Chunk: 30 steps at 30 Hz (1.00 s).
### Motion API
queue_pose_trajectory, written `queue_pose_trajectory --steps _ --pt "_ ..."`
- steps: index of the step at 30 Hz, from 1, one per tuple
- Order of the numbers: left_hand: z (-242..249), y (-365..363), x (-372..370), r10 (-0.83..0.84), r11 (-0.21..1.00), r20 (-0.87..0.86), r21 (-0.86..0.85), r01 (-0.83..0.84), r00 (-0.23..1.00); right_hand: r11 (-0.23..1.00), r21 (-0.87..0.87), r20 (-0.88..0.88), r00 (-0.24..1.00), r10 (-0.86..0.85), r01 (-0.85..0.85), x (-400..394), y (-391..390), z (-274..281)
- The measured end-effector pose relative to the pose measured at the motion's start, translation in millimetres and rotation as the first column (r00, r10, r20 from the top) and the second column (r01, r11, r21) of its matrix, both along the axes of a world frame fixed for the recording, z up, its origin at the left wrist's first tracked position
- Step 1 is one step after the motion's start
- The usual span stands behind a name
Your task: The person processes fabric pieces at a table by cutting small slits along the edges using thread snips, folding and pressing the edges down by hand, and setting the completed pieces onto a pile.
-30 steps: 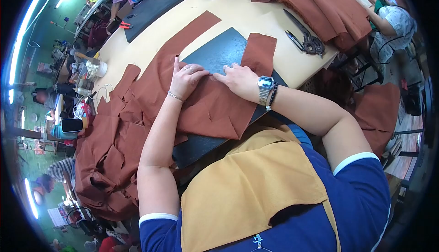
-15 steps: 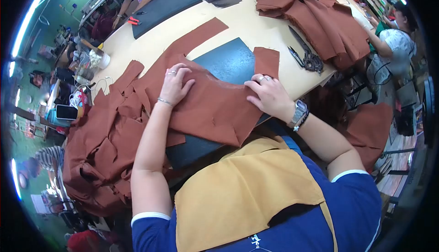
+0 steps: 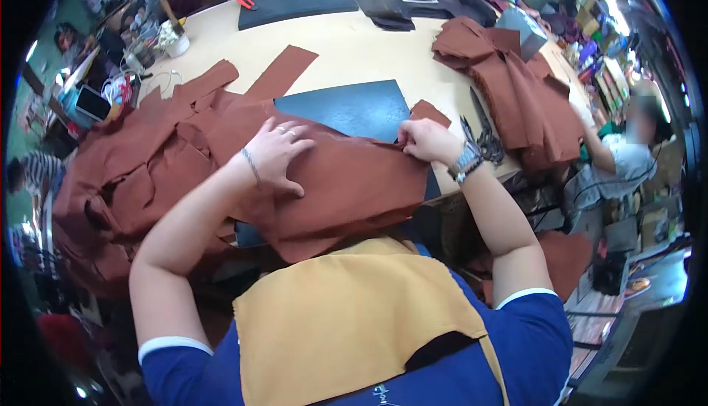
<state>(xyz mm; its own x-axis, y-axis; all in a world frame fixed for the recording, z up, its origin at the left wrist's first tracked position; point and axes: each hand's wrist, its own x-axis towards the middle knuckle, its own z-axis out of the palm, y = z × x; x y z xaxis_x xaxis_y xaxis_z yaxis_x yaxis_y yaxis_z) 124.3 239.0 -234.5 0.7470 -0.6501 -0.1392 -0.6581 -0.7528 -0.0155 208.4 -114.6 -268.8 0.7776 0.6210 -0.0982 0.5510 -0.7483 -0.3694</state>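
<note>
A rust-brown piece of fabric lies in front of me, partly over a dark blue-grey board. My left hand rests on the fabric's left part, palm down with fingers spread. At the upper right edge, my right hand pinches the fabric between curled fingers. Close behind that hand, a smaller brown strip sticks out. To the left, a crumpled heap of the same fabric adjoins the piece and hangs over the table's side.
Dark scissors lie right of my right hand, near a stack of brown fabric. A grey block stands by the stack. Farther back are a dark mat, red-handled pliers and a white pot. A co-worker sits at right.
My right fingers have gone from lying on the fabric to pinching its edge. The fabric's right part has shifted and its near edge now bends. My left hand has spread flatter. The view has shifted.
</note>
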Motion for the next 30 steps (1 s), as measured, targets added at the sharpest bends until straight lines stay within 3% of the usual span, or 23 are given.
queue_pose_trajectory --steps 2,4,5,6,8,9,11,12,14,17,20,24,26,30 --pt "-28 5 18 -0.318 0.944 0.044 -0.081 0.320 0.947 0.998 -0.008 0.083 0.995 -0.058 0.059 36 -7 5" --pt "-54 -11 19 -0.332 0.927 -0.027 -0.197 0.321 0.943 0.974 0.080 0.461 0.859 -0.223 0.210 60 -2 14" --pt "-65 -25 15 -0.310 0.929 0.007 -0.209 0.305 0.951 0.963 0.224 0.548 0.798 -0.251 0.149 61 3 17" --pt "-77 -45 4 -0.186 0.948 -0.023 -0.267 0.173 0.982 0.932 0.357 0.619 0.729 -0.292 0.070 62 8 20" --pt "-76 -94 -24 0.164 0.930 -0.082 -0.319 -0.181 0.983 0.916 0.400 0.478 0.845 -0.242 0.036 52 21 15" --pt "-82 -117 -35 0.253 0.892 -0.139 -0.349 -0.287 0.957 0.905 0.425 0.395 0.893 -0.215 0.030 43 27 9" --pt "-75 -154 -51 0.339 0.836 -0.298 -0.339 -0.431 0.892 0.912 0.411 0.397 0.896 -0.197 0.018 25 32 -10" --pt "-76 -165 -56 0.326 0.766 -0.380 -0.432 -0.477 0.866 0.915 0.402 0.400 0.897 -0.189 0.013 17 31 -20" --pt "-72 -162 -53 0.274 0.655 -0.381 -0.599 -0.461 0.883 0.901 0.425 0.316 0.918 -0.241 0.090 6 25 -39" --pt "-78 -120 -36 0.140 0.871 -0.068 -0.466 -0.155 0.988 0.933 0.354 0.393 0.895 -0.212 0.066 -5 18 -43" --pt "-83 -106 -35 0.098 0.893 -0.069 -0.435 -0.118 0.993 0.928 0.371 0.398 0.909 -0.120 -0.040 -9 26 -37" --pt "-69 -105 9 0.356 0.739 0.215 -0.660 -0.133 0.910 0.914 0.375 0.396 0.918 -0.008 -0.153 -1 36 -47" --pt "-80 -97 37 0.426 0.666 0.122 -0.713 -0.220 0.896 0.924 0.352 0.406 0.914 -0.005 -0.151 -1 38 -50" --pt "-96 -86 39 0.316 0.632 0.076 -0.760 -0.150 0.946 0.923 0.342 0.441 0.898 0.008 -0.176 0 38 -48"
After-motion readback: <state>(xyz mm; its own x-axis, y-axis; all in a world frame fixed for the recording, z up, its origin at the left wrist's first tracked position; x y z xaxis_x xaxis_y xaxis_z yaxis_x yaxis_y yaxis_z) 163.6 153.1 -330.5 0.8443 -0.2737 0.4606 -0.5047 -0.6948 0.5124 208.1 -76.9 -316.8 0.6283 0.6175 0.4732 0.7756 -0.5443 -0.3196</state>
